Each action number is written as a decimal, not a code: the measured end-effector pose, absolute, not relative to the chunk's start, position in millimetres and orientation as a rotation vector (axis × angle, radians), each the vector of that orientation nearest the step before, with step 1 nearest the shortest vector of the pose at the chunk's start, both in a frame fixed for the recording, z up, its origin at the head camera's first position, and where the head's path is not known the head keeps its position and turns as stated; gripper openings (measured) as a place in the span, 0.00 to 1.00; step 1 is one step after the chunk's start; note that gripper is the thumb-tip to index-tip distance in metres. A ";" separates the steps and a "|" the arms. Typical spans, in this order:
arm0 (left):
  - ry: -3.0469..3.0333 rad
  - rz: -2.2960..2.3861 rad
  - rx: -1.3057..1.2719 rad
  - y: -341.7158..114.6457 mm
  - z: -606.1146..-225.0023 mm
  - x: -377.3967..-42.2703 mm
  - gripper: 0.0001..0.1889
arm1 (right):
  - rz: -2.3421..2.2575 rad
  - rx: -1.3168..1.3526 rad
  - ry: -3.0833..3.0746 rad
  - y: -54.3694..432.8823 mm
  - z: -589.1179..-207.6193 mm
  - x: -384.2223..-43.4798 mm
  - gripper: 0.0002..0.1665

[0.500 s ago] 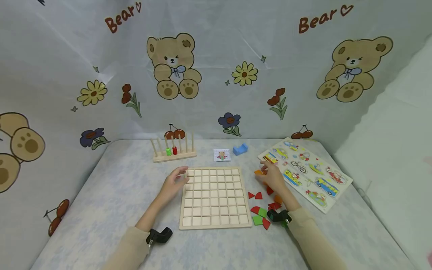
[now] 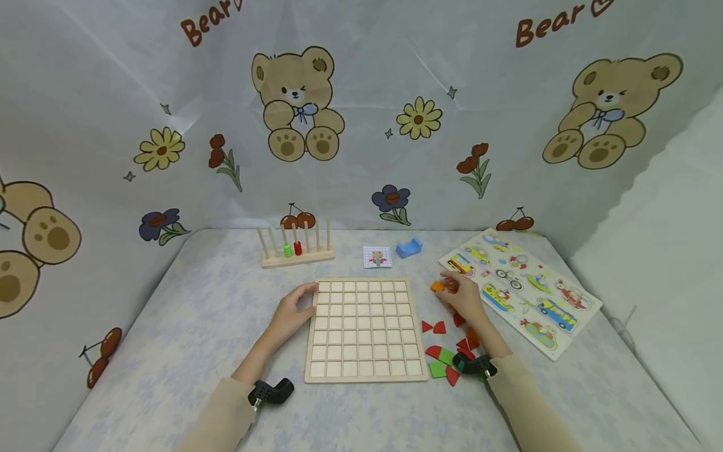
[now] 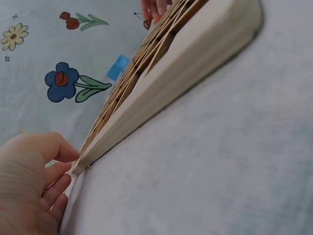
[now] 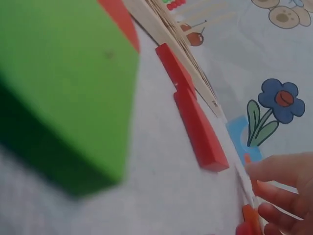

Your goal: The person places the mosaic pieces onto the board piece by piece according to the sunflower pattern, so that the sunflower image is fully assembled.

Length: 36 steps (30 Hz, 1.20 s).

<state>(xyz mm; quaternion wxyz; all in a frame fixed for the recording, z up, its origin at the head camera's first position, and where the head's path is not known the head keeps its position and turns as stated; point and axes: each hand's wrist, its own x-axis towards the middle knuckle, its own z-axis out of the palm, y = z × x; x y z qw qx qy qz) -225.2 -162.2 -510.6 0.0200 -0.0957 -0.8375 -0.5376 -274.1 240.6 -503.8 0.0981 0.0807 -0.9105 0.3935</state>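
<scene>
In the head view my left hand (image 2: 289, 319) lies at the upper left of a wooden grid board (image 2: 310, 351), fingers loosely bent. Its fingertips touch the board's left edge and corner, as the left wrist view also shows. On the board's other side, my right hand (image 2: 467, 300) pinches an orange block (image 2: 437, 286) between thumb and fingers, low over the table. Beneath and beside that hand lie red pieces (image 2: 439, 327), some wedge-shaped, and green pieces (image 2: 437, 369). A green block (image 4: 73, 98) looms close in the right wrist view, with two red pieces (image 4: 203, 132) beyond it.
Behind the board stand a peg rack (image 2: 299, 258) with green and red beads, a small pattern card (image 2: 377, 257) and a blue holder (image 2: 409, 248). To the right lies a vehicle picture board (image 2: 519, 282). A bear-print cloth (image 2: 361, 157) hangs behind the table.
The head view has shifted a little. The orange block now shows more plainly at my right fingertips. My left thumb has slid slightly down along the board's edge.
</scene>
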 end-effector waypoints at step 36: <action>-2.590 -1.665 -0.304 -166.9 -520.4 -229.9 0.23 | 1.567 0.691 -2.671 96.5 -492.0 -268.5 0.19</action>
